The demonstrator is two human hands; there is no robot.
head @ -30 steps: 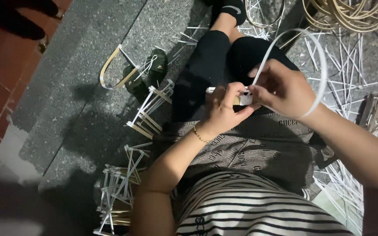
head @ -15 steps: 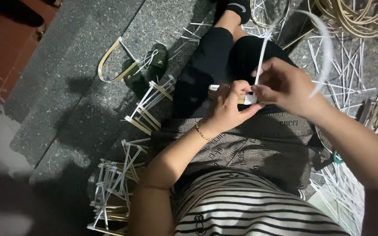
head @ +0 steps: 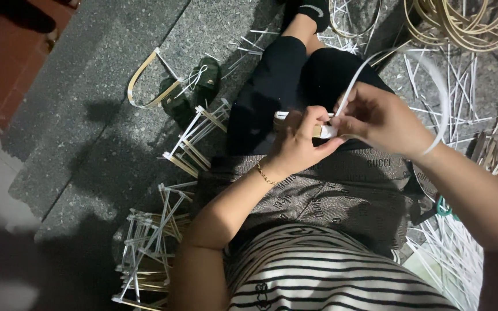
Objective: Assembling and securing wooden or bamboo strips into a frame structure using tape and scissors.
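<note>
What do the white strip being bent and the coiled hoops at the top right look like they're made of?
White strip: thin, flat and springy, arcing from the right hand in a smooth loop; looks like plastic strapping or painted split bamboo, cannot tell which. Coiled hoops: tan, matte, stringy-looking; probably rattan or bamboo.

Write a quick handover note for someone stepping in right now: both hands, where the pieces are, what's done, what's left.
Left hand: pinches a small white-and-tan piece over the lap.
Right hand: pinches a white strip that loops out and back to the same spot.
Done: strip bent round, ends brought together at the fingers.
Left: whether the join is fixed cannot be told.
Nearby: framed pieces on the floor to the left, loose white strips to the right.
</note>
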